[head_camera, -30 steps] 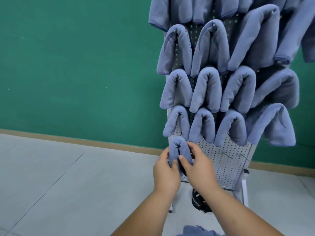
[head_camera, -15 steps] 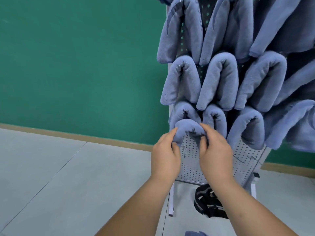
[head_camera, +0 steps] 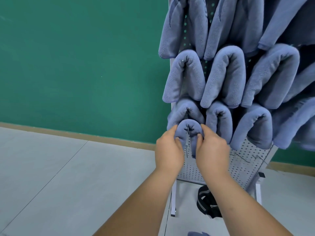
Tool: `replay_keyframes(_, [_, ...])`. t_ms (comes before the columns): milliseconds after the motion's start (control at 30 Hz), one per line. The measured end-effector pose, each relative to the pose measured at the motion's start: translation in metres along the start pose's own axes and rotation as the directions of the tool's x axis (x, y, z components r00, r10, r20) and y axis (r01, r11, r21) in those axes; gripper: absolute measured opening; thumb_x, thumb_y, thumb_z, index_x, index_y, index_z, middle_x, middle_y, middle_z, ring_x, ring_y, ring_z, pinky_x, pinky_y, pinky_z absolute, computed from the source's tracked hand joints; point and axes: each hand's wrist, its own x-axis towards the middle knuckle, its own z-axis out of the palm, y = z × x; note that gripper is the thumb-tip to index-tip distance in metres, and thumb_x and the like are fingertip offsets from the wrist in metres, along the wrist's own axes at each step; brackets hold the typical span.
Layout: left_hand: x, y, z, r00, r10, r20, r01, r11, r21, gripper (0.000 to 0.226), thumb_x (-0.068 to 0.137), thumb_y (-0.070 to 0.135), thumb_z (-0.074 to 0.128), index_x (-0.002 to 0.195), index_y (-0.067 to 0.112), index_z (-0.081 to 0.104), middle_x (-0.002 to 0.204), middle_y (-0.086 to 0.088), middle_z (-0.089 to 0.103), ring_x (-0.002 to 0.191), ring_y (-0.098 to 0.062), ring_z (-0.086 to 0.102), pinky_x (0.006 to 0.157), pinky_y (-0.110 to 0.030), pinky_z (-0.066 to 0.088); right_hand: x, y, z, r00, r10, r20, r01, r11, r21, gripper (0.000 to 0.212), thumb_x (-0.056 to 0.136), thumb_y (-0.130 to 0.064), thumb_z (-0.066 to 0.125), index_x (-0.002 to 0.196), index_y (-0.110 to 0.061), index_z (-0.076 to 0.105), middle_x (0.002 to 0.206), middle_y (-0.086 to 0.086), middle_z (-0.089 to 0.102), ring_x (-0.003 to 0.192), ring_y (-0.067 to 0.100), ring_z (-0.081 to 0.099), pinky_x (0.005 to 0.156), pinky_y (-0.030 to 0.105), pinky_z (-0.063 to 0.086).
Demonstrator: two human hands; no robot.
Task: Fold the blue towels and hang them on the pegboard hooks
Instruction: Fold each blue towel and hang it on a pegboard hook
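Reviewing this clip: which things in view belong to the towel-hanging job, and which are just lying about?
Job:
- folded blue terry towel, gripped by left hand and right hand
- white perforated metal pegboard
- hung blue towels
- bare wire hooks

Lying about:
- black strapped object on the floor under the pegboard

Folded towel (head_camera: 187, 123) higher; now astride a hook (head_camera: 188, 133)

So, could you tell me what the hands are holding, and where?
A folded blue terry towel: the left hand pinches its left side, the right hand its right side, below the fold.
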Motion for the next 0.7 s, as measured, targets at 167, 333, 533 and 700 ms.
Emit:
replay_keyframes(167, [0.005, -0.023, 0.014, 0.994, -0.050, 0.099, 0.045, 0.997, 0.059, 0.021, 0.091, 0.008, 0.045, 0.094, 0.019, 0.063, 0.080, -0.002, 0.066, 0.074, -0.023, 0.058, 0.060, -0.032, 0.045, -0.003, 0.006, 0.026, 0.970, 0.043, 0.240, -0.012, 0.992, -0.129, 0.013, 0.098, -0.010, 0.056, 0.093, -0.021, 0.061, 0.073, -0.002, 0.057, 0.064, 0.026, 0.055, 0.056, 0.033, 0.037])
replay_keyframes(333, [0.011, -0.026, 0.017, 1.000, 0.016, -0.019, -0.016, 1.000, -0.012, 0.035, 0.098, 0.014, 0.051, 0.120, 0.036, 0.068, 0.090, 0.013, 0.069, 0.082, -0.007, 0.062, 0.069, -0.020, 0.049, 0.001, 0.001, 0.026, 0.999, 0.012, 0.044, -0.020, 0.984, 0.177, 0.014, 0.099, -0.014, 0.055, 0.095, -0.026, 0.062, 0.075, -0.007, 0.061, 0.066, 0.019, 0.055, 0.057, 0.035, 0.042])
replay_keyframes(533, [0.004, -0.051, 0.032, 0.993, -0.004, 0.115, -0.009, 0.994, 0.113, 0.018, 0.098, 0.023, 0.052, 0.108, 0.032, 0.064, 0.078, 0.007, 0.067, 0.071, -0.016, 0.062, 0.064, -0.036, 0.054, -0.014, 0.028, 0.052, 0.975, 0.015, 0.221, -0.001, 0.998, -0.061, 0.011, 0.099, -0.015, 0.060, 0.104, -0.025, 0.061, 0.081, -0.002, 0.062, 0.069, 0.025, 0.063, 0.057, 0.035, 0.042])
replay_keyframes(700, [-0.009, -0.065, 0.028, 0.988, -0.030, 0.150, 0.000, 0.981, 0.195, 0.016, 0.101, 0.028, 0.056, 0.114, 0.033, 0.064, 0.093, 0.010, 0.073, 0.086, -0.016, 0.069, 0.075, -0.040, 0.058, -0.040, 0.040, 0.048, 0.933, -0.002, 0.360, 0.003, 1.000, -0.002, 0.054, 0.105, -0.027, 0.056, 0.156, -0.025, 0.040, 0.130, 0.003, 0.066, 0.102, 0.027, 0.070, 0.076, 0.042, 0.057])
